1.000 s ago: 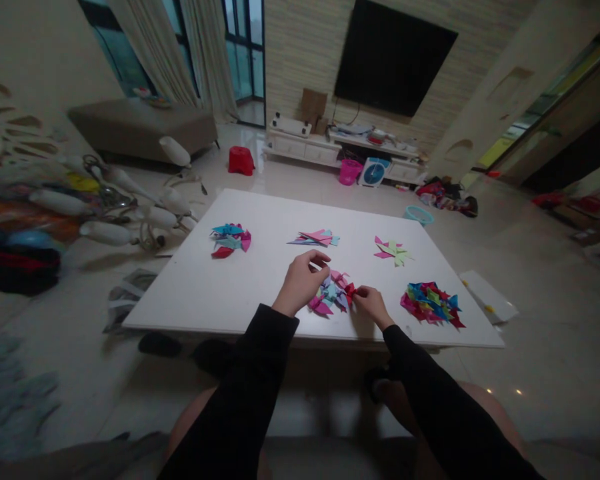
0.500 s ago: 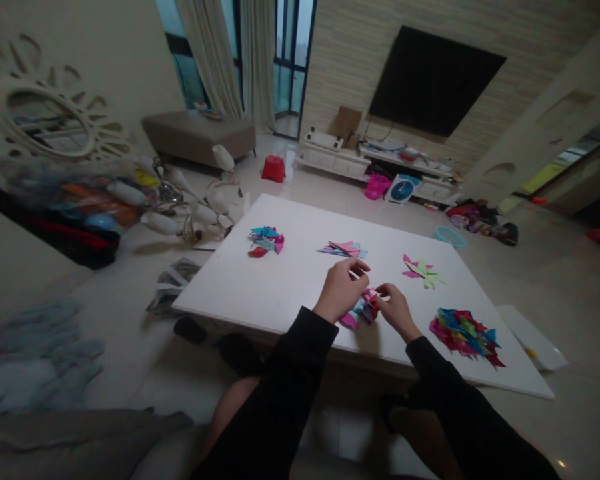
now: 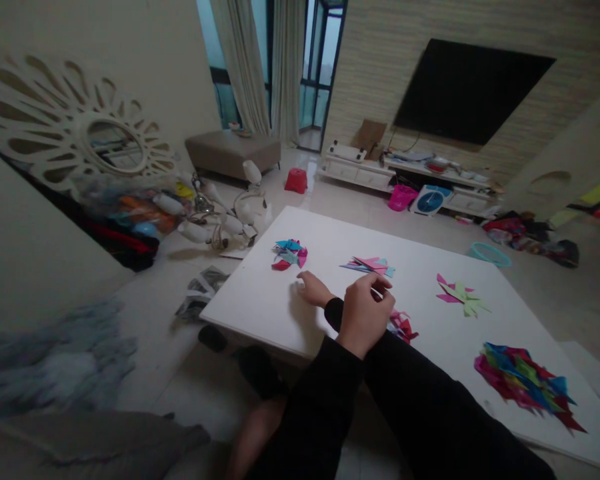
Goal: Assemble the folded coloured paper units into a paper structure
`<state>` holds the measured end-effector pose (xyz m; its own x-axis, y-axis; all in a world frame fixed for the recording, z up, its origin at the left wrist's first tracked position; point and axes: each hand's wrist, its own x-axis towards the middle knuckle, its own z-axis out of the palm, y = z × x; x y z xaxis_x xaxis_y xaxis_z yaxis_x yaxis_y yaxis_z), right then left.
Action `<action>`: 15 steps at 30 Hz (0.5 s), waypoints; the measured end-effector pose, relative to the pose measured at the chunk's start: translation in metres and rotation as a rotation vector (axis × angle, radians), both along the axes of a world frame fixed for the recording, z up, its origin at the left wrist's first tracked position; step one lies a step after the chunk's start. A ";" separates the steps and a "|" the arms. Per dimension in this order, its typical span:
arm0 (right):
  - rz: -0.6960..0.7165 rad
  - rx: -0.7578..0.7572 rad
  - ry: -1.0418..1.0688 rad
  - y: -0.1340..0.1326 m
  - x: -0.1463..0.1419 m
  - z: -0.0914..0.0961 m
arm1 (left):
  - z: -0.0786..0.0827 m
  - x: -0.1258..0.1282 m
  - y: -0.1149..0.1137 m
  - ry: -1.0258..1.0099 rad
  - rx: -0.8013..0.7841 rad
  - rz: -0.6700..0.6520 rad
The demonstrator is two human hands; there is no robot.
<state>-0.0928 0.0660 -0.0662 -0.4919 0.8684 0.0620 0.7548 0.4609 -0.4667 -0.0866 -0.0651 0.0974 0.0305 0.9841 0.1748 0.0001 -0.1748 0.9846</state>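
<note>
My left hand hovers over the near middle of the white table, its fingers curled in a pinch. Whatever they may hold is hidden. My right arm crosses beneath it, and my right hand reaches left with thumb and fingers apart, nothing visible in them. Closest to that hand is a small pile of blue, pink and red folded paper pieces. Behind my left hand lie pink and light-blue pointed paper pieces. A pink and red paper pile is partly covered by my left hand and right sleeve.
Green and pink paper pieces lie on the right of the table, with a larger multicoloured pile nearer me. Beyond the left edge, a lamp fixture rests on the floor. A red stool stands past the far edge.
My right hand has left the near middle pile and swung left under my left hand, towards the left pile. My left hand stays raised and curled. The view has shifted left.
</note>
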 end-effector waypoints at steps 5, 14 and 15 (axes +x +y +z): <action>0.113 0.031 -0.148 0.026 -0.053 0.002 | 0.005 -0.017 0.011 -0.024 0.020 0.096; 0.111 0.087 -0.231 0.041 -0.093 0.006 | 0.010 -0.036 0.019 -0.038 0.007 0.193; 0.102 0.088 -0.200 0.040 -0.092 0.006 | 0.009 -0.036 0.019 -0.039 0.007 0.195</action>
<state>-0.1846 0.1065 -0.0598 -0.5868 0.8092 0.0279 0.7757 0.5717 -0.2672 -0.1229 -0.0465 0.1068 -0.1671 0.9695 0.1791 -0.0032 -0.1822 0.9833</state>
